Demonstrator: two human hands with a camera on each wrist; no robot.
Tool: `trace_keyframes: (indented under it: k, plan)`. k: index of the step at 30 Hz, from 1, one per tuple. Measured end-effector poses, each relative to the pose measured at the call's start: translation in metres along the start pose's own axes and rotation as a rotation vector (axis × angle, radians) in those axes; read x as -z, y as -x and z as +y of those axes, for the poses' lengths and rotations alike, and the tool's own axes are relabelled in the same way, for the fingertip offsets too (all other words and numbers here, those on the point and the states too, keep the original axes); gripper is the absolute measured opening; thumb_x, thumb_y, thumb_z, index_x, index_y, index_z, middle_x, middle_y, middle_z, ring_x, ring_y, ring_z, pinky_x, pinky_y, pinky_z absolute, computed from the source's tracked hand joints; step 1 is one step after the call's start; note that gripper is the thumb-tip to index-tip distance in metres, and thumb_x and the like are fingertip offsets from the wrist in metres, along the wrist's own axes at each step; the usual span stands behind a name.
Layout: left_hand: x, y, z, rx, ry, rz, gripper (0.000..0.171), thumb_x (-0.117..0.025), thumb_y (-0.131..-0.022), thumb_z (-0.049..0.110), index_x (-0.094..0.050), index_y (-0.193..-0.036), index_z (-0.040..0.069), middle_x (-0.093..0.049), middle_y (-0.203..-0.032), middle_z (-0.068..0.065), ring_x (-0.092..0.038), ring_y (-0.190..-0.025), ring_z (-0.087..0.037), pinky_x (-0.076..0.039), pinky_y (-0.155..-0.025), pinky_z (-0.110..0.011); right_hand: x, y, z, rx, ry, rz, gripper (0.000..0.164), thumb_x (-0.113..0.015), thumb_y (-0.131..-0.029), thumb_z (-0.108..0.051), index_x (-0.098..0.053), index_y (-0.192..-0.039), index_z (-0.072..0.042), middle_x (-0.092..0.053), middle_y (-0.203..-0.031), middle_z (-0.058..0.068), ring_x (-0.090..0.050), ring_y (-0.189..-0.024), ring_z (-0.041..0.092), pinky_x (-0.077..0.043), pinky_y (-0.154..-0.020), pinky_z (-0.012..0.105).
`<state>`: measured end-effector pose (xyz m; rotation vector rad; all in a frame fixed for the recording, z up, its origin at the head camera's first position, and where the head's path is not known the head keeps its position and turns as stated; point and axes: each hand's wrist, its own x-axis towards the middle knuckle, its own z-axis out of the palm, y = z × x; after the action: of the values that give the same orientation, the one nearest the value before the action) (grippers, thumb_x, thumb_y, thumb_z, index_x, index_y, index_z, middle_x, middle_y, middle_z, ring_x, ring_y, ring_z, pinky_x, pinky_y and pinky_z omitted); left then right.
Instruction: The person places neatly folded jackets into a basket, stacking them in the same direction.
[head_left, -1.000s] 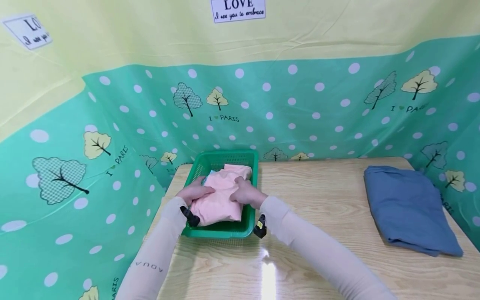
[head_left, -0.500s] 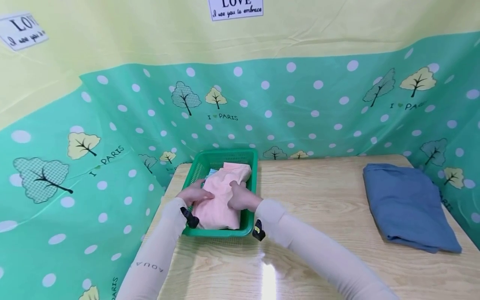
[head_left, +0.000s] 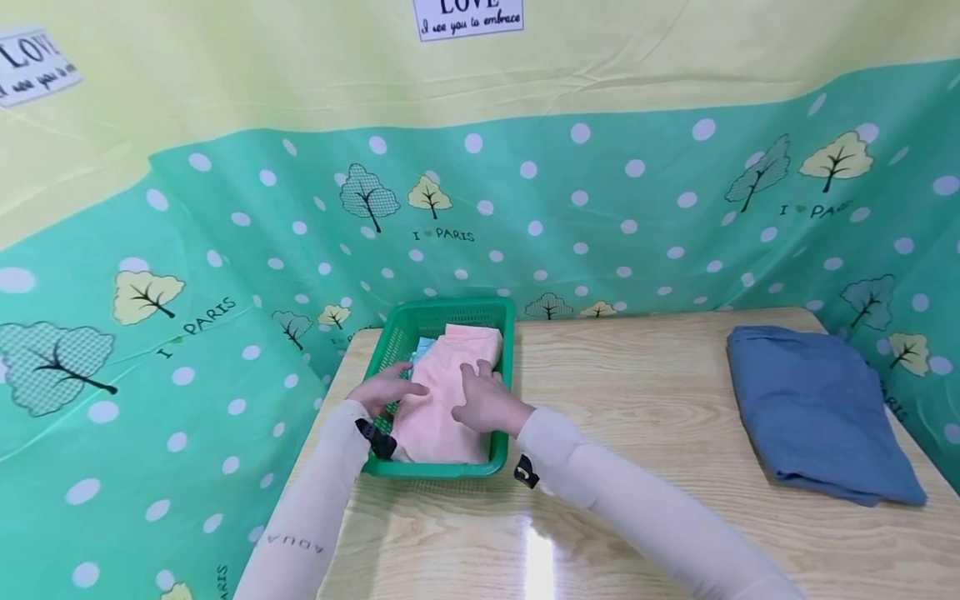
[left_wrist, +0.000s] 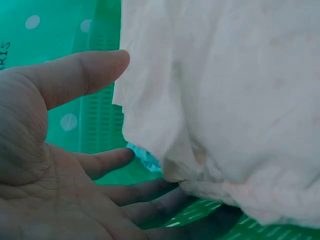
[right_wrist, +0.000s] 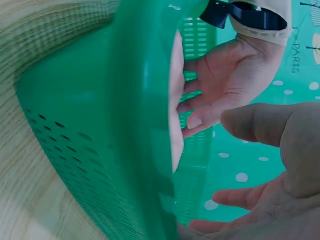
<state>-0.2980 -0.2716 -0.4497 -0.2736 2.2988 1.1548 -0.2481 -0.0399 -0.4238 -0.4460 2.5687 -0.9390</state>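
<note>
1. Two hands are seen at the basket in the head view, with the pink cloth [head_left: 442, 429] between them.
2. Spread, nearly straight fingers [left_wrist: 157, 202] are shown on the left hand [head_left: 385, 389], set at nine o'clock of the cloth; some fingertips are seen right at its edge, and nothing is pinched.
3. Wide-spread fingers are also shown on the right hand [head_left: 489, 402], held at three o'clock, partly over the cloth; whether it is touched cannot be told.
4. Inside the green basket [head_left: 438, 470], the pink cloth is laid along its length, with a light blue piece [head_left: 422, 350] left showing at about eleven o'clock.
5. Both arms are covered by pale sleeves [head_left: 600, 479], and a black strap is worn at the left wrist [head_left: 377, 439].
6. On the wood-grained desk [head_left: 622, 375], a folded blue cloth [head_left: 817, 417] is placed well apart from the basket, at three o'clock.
7. Beyond the desk, at twelve o'clock, a dotted green and yellow curtain [head_left: 555, 217] is hung.
</note>
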Motion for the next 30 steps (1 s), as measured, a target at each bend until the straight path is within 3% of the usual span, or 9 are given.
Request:
trace_keyframes:
  k: [5,11,15,19,24,30]
  plan:
    - [-0.005,0.005,0.008,-0.039,-0.053,0.018,0.082,-0.068,-0.096,0.031,-0.023,-0.162,0.013,-0.012,-0.170,-0.020,-0.019,-0.154,-0.046,-0.030,-0.115,-0.072,0.008,0.006,0.005,0.090,-0.032,-0.024,0.064,-0.065,-0.098,-0.034,-0.044,-0.150,-0.004,-0.047,-0.147,0.021,-0.052,-0.127,0.033,-0.052,-0.102,0.047]
    - [-0.012,0.009,0.019,-0.113,-0.121,0.077,0.070,-0.061,-0.101,0.032,-0.029,-0.160,0.010,-0.021,-0.168,-0.020,-0.020,-0.155,-0.044,-0.026,-0.122,-0.064,0.020,0.016,0.023,0.214,-0.266,-0.005,0.036,-0.061,-0.101,-0.024,-0.060,-0.131,-0.003,-0.065,-0.129,0.016,-0.065,-0.114,0.027,-0.057,-0.094,0.041]
    - [-0.019,0.014,0.026,-0.154,-0.145,0.107,0.065,-0.058,-0.103,0.035,-0.035,-0.158,0.012,-0.029,-0.166,-0.020,-0.030,-0.151,-0.044,-0.032,-0.119,-0.064,0.026,0.024,0.044,0.278,-0.395,0.029,0.023,-0.060,-0.103,-0.022,-0.065,-0.121,-0.009,-0.069,-0.112,0.006,-0.067,-0.101,0.019,-0.058,-0.088,0.033]
    - [-0.028,0.020,0.035,-0.260,-0.136,0.146,0.058,-0.058,-0.104,0.035,-0.042,-0.155,0.012,-0.038,-0.162,-0.019,-0.041,-0.145,-0.043,-0.041,-0.114,-0.060,0.034,0.034,0.067,0.301,-0.503,0.045,0.025,-0.063,-0.102,-0.021,-0.065,-0.123,-0.007,-0.069,-0.106,0.008,-0.069,-0.096,0.020,-0.057,-0.088,0.032]
    - [-0.044,0.029,0.050,-0.432,0.006,0.194,0.044,-0.060,-0.104,0.026,-0.053,-0.145,0.013,-0.055,-0.148,-0.018,-0.056,-0.134,-0.037,-0.049,-0.110,-0.053,0.042,0.049,0.100,0.270,-0.604,0.079,0.032,-0.060,-0.104,-0.018,-0.059,-0.130,0.001,-0.069,-0.111,0.018,-0.070,-0.098,0.027,-0.058,-0.090,0.032]
    - [-0.072,0.044,0.066,-0.595,0.308,0.215,0.034,-0.060,-0.103,0.013,-0.059,-0.136,0.010,-0.067,-0.132,-0.017,-0.066,-0.119,-0.028,-0.051,-0.104,-0.054,0.053,0.072,0.138,0.235,-0.691,0.248,0.032,-0.057,-0.105,-0.015,-0.057,-0.130,0.006,-0.068,-0.113,0.026,-0.071,-0.099,0.031,-0.060,-0.091,0.034]
